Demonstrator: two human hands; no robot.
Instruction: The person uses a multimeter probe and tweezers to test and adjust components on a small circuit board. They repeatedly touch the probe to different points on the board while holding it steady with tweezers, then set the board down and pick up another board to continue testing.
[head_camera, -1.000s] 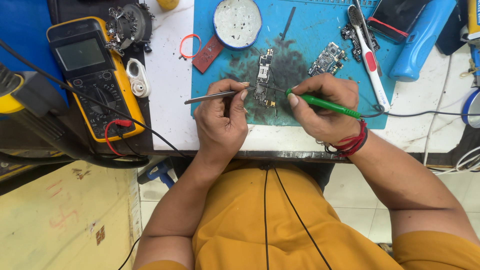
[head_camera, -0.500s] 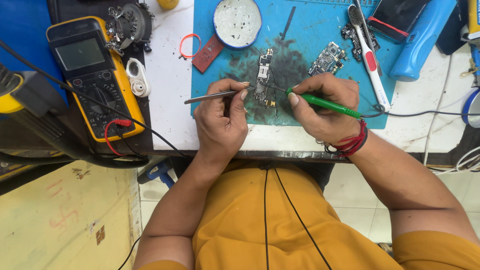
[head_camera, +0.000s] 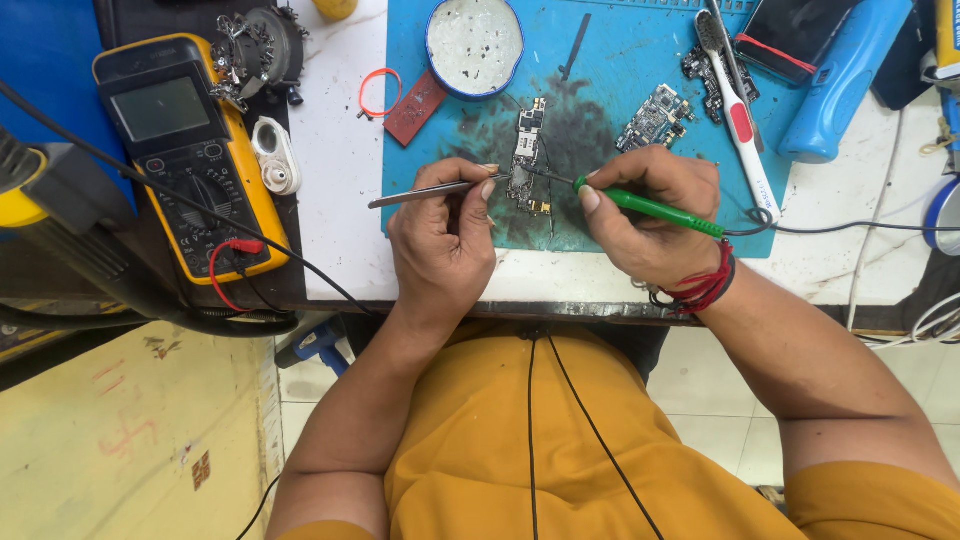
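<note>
Head view: left hand (head_camera: 440, 235) pinches tweezers (head_camera: 432, 190), right hand (head_camera: 650, 215) grips green soldering iron (head_camera: 655, 209), both tips on circuit board (head_camera: 527, 155) lying on blue mat (head_camera: 600, 110); mid-soldering, next needs steady tip contact.

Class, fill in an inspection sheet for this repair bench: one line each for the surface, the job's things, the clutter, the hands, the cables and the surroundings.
Surface: white bench with a stained blue work mat.
Job's things: a narrow circuit board on the mat; metal tweezers and a green-handled soldering iron both point at it.
Clutter: yellow multimeter, round tin, second circuit board, toothbrush, orange ring.
Hands: left hand in a closed grip on the tweezers; right hand in a closed grip on the iron.
Cables: iron's black cord; multimeter's red lead.
Surroundings: tiled floor below.
</note>
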